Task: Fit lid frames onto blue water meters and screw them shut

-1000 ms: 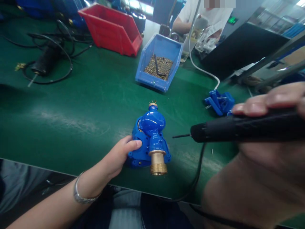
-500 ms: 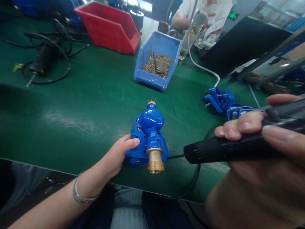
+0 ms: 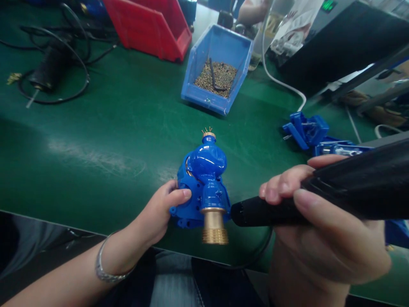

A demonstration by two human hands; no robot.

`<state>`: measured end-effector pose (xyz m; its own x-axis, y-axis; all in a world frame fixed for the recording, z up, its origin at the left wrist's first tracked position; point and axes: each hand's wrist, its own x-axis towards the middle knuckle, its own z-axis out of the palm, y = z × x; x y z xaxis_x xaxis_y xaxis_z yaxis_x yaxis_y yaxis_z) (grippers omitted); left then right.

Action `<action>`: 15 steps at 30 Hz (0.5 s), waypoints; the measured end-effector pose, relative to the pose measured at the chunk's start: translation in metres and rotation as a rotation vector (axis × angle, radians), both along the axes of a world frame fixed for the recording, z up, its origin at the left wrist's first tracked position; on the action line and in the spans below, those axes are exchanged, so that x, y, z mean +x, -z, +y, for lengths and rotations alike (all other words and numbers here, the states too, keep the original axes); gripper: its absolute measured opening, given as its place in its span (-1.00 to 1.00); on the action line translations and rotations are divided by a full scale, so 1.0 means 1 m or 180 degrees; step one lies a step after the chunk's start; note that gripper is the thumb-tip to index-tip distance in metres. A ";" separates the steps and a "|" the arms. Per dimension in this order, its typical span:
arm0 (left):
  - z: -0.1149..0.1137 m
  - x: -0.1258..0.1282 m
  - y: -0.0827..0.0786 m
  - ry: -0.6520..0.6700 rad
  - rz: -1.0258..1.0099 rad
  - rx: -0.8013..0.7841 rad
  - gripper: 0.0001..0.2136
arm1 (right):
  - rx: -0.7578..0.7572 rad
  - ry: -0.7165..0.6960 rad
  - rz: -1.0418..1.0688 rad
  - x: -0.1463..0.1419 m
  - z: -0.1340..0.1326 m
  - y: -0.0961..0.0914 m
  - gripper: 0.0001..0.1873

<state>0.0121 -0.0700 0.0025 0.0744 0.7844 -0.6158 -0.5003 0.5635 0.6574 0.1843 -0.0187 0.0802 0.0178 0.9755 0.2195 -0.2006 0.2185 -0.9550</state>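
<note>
My left hand [image 3: 161, 209] grips the left side of a blue water meter [image 3: 209, 164], thumb on its blue casing. A threaded brass end [image 3: 215, 228] of the meter points toward me. On its far brass end stand several small brass screws [image 3: 207, 130]. My right hand [image 3: 329, 230] is wrapped round a black electric screwdriver [image 3: 265, 212], held nearly level from the right. The screwdriver's nose is close against the meter's right side. Its bit is hidden there.
A blue bin [image 3: 207, 100] of small screws with a black hex key [image 3: 214, 76] stands beyond the meter. A red bin [image 3: 143, 30] is behind it to the left. Another corded screwdriver [image 3: 47, 68] lies far left. Blue plastic parts [image 3: 306, 130] lie right. A co-worker's arm [image 3: 252, 12] shows at the back.
My right hand has brought the screwdriver left, its nose now close to the meter and the bit out of sight. The view has shifted slightly; my left hand keeps its hold.
</note>
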 end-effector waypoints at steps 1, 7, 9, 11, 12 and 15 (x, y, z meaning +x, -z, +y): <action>0.000 0.000 0.000 -0.0016 0.0014 -0.0011 -0.52 | -0.0004 0.0017 -0.0001 0.001 0.000 0.001 -0.69; -0.002 0.000 -0.001 -0.0027 0.0108 -0.0120 -0.51 | -0.0040 0.0019 -0.0001 0.001 -0.004 0.006 -0.68; -0.001 0.000 0.000 -0.0026 0.0119 -0.0152 -0.49 | -0.0067 0.0006 -0.0035 0.000 -0.003 0.005 -0.67; -0.001 0.000 0.000 -0.0026 0.0115 -0.0172 -0.48 | -0.0113 0.0053 -0.0059 -0.001 -0.003 0.002 -0.67; -0.001 0.000 0.001 -0.0037 0.0124 -0.0169 -0.48 | -0.0141 0.0093 -0.0064 -0.002 -0.002 0.001 -0.67; -0.002 0.001 0.001 -0.0055 0.0121 -0.0112 -0.51 | -0.0131 0.0141 0.0002 -0.001 -0.002 0.001 -0.68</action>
<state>0.0129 -0.0718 0.0013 0.0369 0.7631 -0.6452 -0.4852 0.5781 0.6560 0.1828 -0.0211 0.0796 0.0613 0.9819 0.1792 -0.1921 0.1878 -0.9632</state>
